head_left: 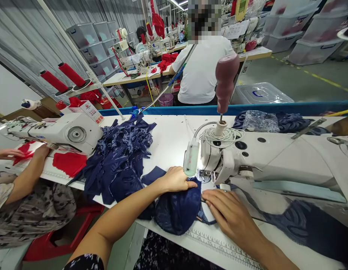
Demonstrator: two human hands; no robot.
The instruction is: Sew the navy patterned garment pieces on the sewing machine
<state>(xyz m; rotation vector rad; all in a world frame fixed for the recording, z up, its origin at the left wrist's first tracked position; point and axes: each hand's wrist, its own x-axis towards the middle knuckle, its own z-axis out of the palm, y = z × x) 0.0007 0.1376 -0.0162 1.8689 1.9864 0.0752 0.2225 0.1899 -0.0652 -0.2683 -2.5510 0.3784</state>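
A white sewing machine (275, 157) stands on the white table (171, 138) in front of me. A dark blue fabric piece (178, 210) lies bunched at the needle area. My left hand (175, 180) rests on top of this fabric with fingers stretched toward the presser foot. My right hand (228, 213) lies flat on the table at the fabric's right edge, fingers together and extended. A maroon thread cone (226, 80) stands on top of the machine. More dark blue fabric (311, 225) trails off to the right.
A pile of dark blue fabric pieces (120, 157) lies to my left. A co-worker's hand (40, 152) handles red fabric (68, 163) at a second sewing machine (58, 131). A person in a white shirt (202, 71) sits ahead. A ruler strip (219, 245) runs along the table edge.
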